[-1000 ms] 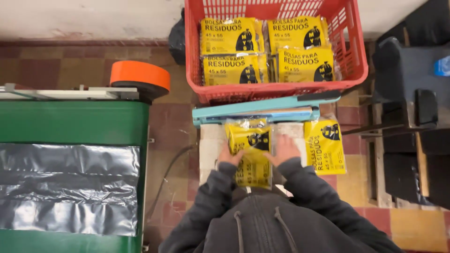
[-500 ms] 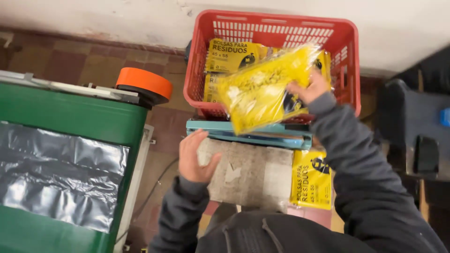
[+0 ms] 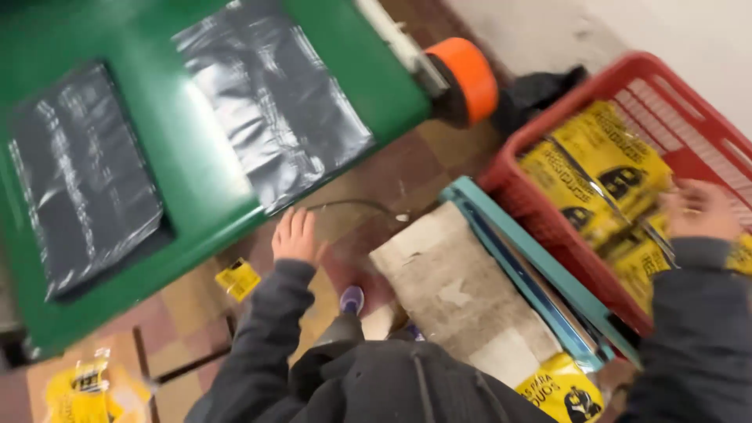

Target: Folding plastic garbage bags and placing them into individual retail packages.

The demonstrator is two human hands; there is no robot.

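Note:
My right hand [image 3: 699, 208] rests on the yellow printed packets [image 3: 595, 168] stacked inside the red plastic basket [image 3: 674, 78] at the right; its fingers lie flat on the pile and I cannot tell whether it grips one. My left hand [image 3: 295, 236] hovers open over the tiled floor, fingers spread, next to the edge of the green table [image 3: 235, 157]. It holds nothing. Between my arms lies a worn grey board [image 3: 454, 290] with a teal bar sealer [image 3: 533, 274] along its far edge.
Black plastic sheets [image 3: 274, 102] lie on the green table. An orange tape roll [image 3: 468, 78] sits at its corner. A small yellow packet [image 3: 237, 278] and another yellow packet [image 3: 86, 388] lie on the floor. One more yellow packet [image 3: 560, 388] sits on the board's near end.
The view has swung left and tilted. My right hand has lowered the yellow packet into the basket. My left hand has left the board and moved out over the floor.

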